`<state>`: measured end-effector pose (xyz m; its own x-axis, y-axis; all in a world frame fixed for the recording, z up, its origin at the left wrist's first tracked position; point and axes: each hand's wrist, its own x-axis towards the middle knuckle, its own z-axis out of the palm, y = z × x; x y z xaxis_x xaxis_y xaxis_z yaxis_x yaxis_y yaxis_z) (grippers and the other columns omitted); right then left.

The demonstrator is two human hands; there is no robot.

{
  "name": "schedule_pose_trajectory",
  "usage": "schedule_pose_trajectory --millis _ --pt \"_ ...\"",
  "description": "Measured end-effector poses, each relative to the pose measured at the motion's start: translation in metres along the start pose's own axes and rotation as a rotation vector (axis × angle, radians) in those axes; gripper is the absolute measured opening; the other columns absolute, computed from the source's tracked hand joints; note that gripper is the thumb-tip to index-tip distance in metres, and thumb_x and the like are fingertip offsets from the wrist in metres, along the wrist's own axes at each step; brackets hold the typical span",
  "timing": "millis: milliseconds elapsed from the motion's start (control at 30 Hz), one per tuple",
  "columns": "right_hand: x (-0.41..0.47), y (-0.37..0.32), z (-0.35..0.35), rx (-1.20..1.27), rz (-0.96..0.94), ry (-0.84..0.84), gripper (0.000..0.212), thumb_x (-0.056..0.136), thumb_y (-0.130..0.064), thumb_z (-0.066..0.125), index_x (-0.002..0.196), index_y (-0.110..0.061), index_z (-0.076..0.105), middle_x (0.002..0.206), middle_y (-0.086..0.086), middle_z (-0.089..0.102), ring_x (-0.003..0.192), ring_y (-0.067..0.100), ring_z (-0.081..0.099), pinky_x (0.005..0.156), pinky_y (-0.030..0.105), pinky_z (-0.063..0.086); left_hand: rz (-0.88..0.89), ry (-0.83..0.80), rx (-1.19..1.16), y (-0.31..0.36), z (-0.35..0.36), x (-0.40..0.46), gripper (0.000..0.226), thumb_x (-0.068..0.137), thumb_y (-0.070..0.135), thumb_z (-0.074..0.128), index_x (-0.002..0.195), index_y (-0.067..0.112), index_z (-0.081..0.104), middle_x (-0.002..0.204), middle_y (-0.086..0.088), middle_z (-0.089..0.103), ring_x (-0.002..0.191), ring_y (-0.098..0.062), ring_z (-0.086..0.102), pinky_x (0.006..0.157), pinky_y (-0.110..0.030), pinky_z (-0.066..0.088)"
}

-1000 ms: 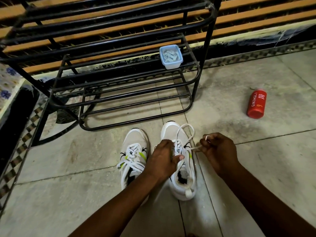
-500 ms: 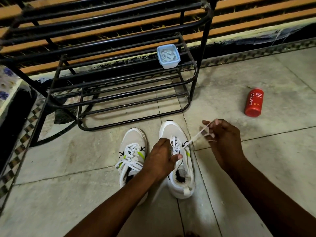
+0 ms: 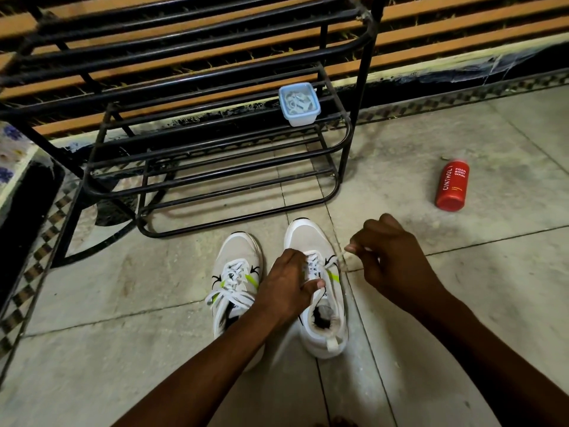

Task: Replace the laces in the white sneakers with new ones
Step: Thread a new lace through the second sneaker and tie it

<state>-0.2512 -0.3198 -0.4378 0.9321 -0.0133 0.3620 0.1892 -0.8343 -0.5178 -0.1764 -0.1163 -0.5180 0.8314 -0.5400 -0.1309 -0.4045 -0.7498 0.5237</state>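
The black shoe rack (image 3: 215,143) stood behind the two white sneakers (image 3: 317,291) on the floor. My left hand (image 3: 289,288) pressed the right sneaker's tongue – steadying it, I judged – while my right hand (image 3: 391,260) pinched its lace (image 3: 334,261), drawn taut sideways.

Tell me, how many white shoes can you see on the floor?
2. The left sneaker sits laced on the floor tiles. The right sneaker stands beside it, under the person's left hand. None show elsewhere.
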Motion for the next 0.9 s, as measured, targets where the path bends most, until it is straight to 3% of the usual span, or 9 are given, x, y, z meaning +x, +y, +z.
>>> schedule_pose_trajectory --millis 100,200,333,433,500,600,700,767,900 --pt "0.006 -0.015 -0.011 -0.014 -0.073 0.072 0.015 0.085 0.0 0.069 0.075 -0.01 0.066 0.071 -0.013 0.043 0.075 0.017 0.041 0.064 0.028 0.032 0.017 0.013 0.017 0.001 0.0 0.0 0.052 0.09 0.045 0.073 0.129 0.017 0.055 0.13 0.001 0.052 0.12 -0.023 0.054 0.094 -0.038 0.048" --pt "0.003 -0.026 -0.009 -0.1 -0.075 0.045 0.009 0.084 -0.011 0.067 0.075 -0.013 0.068 0.069 -0.01 0.048 0.078 0.02 0.046 0.07 0.041 0.039 0.028 0.034 0.019 0.001 0.002 0.0 0.049 0.09 0.043 0.073 0.126 0.016 0.055 0.127 -0.001 0.053 0.118 -0.024 0.055 0.093 -0.039 0.049" --pt "0.002 -0.03 -0.008 -0.129 -0.006 0.072 0.012 0.089 -0.023 0.069 0.077 -0.023 0.07 0.072 -0.013 0.055 0.085 0.016 0.054 0.08 0.044 0.032 0.0 0.017 -0.039 0.002 -0.005 0.004 0.048 0.086 0.038 0.077 0.126 0.018 0.059 0.123 0.002 0.058 0.112 -0.019 0.058 0.088 -0.026 0.044" --pt "0.004 -0.029 -0.007 -0.073 0.023 0.097 0.012 0.092 -0.022 0.07 0.081 -0.027 0.071 0.076 -0.011 0.061 0.083 0.012 0.058 0.08 0.044 0.031 -0.064 0.051 -0.351 0.013 -0.022 0.005 0.05 0.072 0.022 0.079 0.121 0.03 0.069 0.116 0.013 0.07 0.107 -0.007 0.066 0.093 -0.027 0.054" --pt "0.005 -0.028 -0.006 0.012 -0.001 0.114 0.009 0.094 -0.02 0.067 0.088 -0.022 0.072 0.079 -0.009 0.062 0.075 0.014 0.06 0.077 0.046 0.039 0.035 0.003 -0.599 0.025 -0.034 0.005 0.05 0.069 0.011 0.079 0.112 0.035 0.072 0.112 0.016 0.073 0.109 -0.003 0.068 0.093 -0.029 0.055" --pt "0.006 -0.021 -0.003 0.165 0.012 0.205 0.008 0.096 -0.01 0.065 0.093 -0.01 0.072 0.081 -0.004 0.064 0.071 0.014 0.062 0.068 0.042 0.049 0.153 -0.061 -0.887 0.043 -0.046 0.007 0.044 0.075 -0.003 0.083 0.11 0.023 0.075 0.094 0.001 0.076 0.095 -0.015 0.073 0.086 -0.032 0.058" --pt "0.004 -0.012 0.003 0.322 0.146 0.242 0.006 0.096 -0.009 0.066 0.093 -0.013 0.07 0.08 -0.01 0.064 0.069 0.009 0.063 0.064 0.028 0.05 0.034 0.066 -1.0 0.053 -0.054 0.014 0.019 0.083 -0.001 0.08 0.101 0.0 0.076 0.091 -0.016 0.077 0.082 -0.019 0.071 0.077 -0.031 0.058" --pt "-0.002 -0.004 0.011 0.294 0.199 0.203 0.009 0.097 -0.012 0.066 0.091 -0.016 0.07 0.076 -0.014 0.059 0.068 0.008 0.059 0.063 0.019 0.043 -0.093 0.112 -1.094 0.054 -0.059 0.019 0.004 0.089 0.004 0.075 0.092 0.002 0.076 0.085 -0.016 0.077 0.075 -0.02 0.071 0.069 -0.027 0.055" --pt "-0.021 0.018 0.027 0.174 0.233 0.084 0.012 0.098 -0.012 0.063 0.088 -0.012 0.07 0.074 -0.003 0.054 0.064 0.011 0.054 0.061 0.026 0.039 -0.373 0.165 -1.274 0.046 -0.062 0.024 0.01 0.093 0.006 0.068 0.086 0.012 0.072 0.081 -0.004 0.073 0.072 -0.015 0.066 0.068 -0.03 0.048"
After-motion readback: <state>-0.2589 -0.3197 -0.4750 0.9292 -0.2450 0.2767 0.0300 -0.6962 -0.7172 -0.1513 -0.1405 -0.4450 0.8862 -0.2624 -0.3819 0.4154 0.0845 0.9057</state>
